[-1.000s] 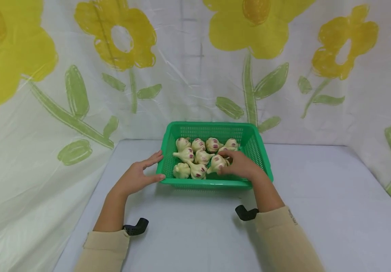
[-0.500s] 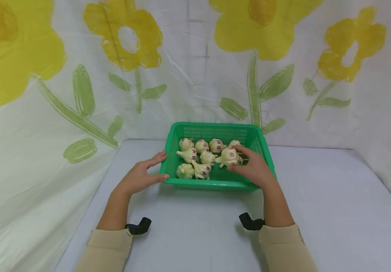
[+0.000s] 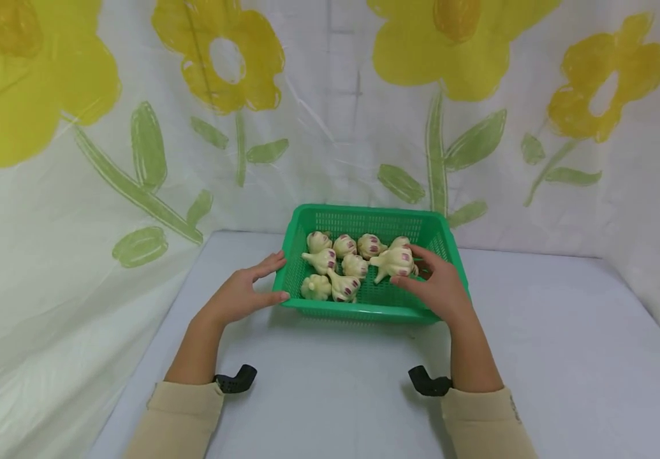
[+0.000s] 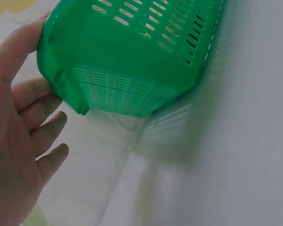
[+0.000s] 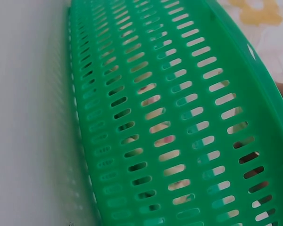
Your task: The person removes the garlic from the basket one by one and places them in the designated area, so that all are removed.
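Note:
A green plastic basket (image 3: 364, 312) holds several garlic bulbs, cream with purple patches. My right hand (image 3: 435, 284) reaches over its front right part. Thumb and fingers grip a garlic bulb (image 3: 395, 260) from the right, its stem pointing left; a second stem shows close beneath it. My left hand (image 3: 243, 293) is at the basket's left side, index finger and thumb stretched apart against the rim. In the left wrist view the fingers (image 4: 26, 92) of that hand lie extended along the rim's outside. The right wrist view shows mostly the slotted basket wall (image 5: 170, 117), hiding most of the right hand.
Two garlic bulbs (image 3: 315, 287) (image 3: 344, 287) lie at the basket's front left, with others behind. The basket stands on a white-covered table (image 3: 335, 382), close to a white curtain (image 3: 318, 146) with painted yellow flowers. Black wrist cameras (image 3: 430, 382) jut inward from both sleeves.
My right hand has shifted the gripped garlic bulb right and back, away from the front bulbs, and it has turned slightly. The left hand stays at the rim. The head view has panned slightly left.

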The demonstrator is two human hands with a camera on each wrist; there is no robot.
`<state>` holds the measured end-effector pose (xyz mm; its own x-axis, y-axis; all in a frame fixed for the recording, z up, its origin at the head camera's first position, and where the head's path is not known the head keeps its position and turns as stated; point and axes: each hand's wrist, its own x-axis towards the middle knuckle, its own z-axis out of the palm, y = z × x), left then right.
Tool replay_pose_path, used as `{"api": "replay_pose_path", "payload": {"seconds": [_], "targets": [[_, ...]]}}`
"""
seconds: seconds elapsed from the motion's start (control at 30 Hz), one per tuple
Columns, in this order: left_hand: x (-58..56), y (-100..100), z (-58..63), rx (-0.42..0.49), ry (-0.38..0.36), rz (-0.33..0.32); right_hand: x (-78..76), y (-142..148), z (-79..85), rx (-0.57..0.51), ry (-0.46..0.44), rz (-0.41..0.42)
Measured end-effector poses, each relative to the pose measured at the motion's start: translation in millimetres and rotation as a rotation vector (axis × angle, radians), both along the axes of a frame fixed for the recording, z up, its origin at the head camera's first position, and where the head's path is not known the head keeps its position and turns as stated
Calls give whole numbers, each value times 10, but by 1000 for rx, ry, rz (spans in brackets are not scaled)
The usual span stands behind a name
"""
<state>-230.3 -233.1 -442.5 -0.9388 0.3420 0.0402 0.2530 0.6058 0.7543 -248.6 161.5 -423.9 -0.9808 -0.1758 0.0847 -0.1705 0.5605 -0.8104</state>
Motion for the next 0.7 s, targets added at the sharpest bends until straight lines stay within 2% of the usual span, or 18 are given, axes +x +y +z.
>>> {"api": "replay_pose_path", "payload": {"seconds": [0.23, 0.47, 0.7], "targets": [[3, 4, -35, 18, -14, 10, 20, 11, 6, -54, 50, -19], [9, 13, -23, 26, -6, 2, 62, 96, 90, -43, 69, -44], [-5, 6, -26, 27, -1, 2, 26, 212, 109, -75, 107, -86]]}}
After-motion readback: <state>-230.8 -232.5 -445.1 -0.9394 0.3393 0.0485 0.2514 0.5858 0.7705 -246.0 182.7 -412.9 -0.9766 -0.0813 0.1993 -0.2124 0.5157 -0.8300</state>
